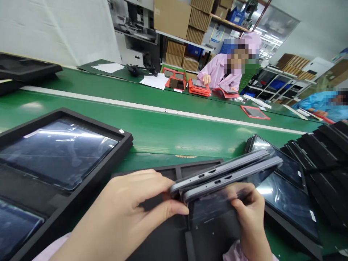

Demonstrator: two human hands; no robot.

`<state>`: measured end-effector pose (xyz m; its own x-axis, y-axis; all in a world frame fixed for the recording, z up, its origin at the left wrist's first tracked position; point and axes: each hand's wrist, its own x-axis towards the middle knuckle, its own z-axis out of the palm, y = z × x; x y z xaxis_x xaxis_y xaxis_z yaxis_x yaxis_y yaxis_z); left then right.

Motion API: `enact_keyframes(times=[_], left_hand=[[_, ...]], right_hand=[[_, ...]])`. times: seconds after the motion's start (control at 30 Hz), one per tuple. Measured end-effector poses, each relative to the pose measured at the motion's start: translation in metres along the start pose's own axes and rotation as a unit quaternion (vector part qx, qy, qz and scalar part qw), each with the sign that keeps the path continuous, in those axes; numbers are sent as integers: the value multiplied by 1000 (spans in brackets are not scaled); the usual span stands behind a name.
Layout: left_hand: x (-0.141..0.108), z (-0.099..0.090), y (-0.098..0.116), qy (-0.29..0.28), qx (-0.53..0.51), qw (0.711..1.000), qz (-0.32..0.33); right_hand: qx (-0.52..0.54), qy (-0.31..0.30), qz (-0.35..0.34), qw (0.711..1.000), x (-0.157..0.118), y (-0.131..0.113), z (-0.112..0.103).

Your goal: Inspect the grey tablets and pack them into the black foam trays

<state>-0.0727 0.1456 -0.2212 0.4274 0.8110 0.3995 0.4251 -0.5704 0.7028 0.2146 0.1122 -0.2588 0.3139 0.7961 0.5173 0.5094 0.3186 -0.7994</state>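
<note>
Two thin grey tablets [220, 175] are held one beside the other, tilted, with their port edges facing me. My left hand [144, 203] pinches their left ends between thumb and fingers. At the right, my right hand [246, 203] is closed on a clear film [212, 210] that hangs below the lower tablet; its fingertips are partly behind the film. Under both hands lies a black tray [160, 232] with dividers.
A black tray [126, 139] with dark-screened tablets [59, 152] stands at left. More tablets [290, 203] and stacked black trays [323, 156] are at right. Beyond the green belt [152, 127], a person in pink [217, 70] handles red-framed pieces [198, 88].
</note>
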Motion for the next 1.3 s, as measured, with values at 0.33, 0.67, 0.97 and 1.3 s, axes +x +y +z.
enact_keyframes(times=[0.33, 0.67, 0.97, 1.3], left_hand=[[1, -1, -5, 0, 27, 1000, -3], [7, 7, 3, 47, 13, 998, -31], [-2, 11, 11, 83, -86, 992, 46], [1, 10, 13, 25, -174, 983, 60]], right_hand=[[8, -17, 2, 1000, -3, 4, 3], [56, 3, -45, 997, -12, 17, 3], [164, 10, 81, 983, -18, 30, 6], [226, -121, 257, 932, -34, 31, 26]])
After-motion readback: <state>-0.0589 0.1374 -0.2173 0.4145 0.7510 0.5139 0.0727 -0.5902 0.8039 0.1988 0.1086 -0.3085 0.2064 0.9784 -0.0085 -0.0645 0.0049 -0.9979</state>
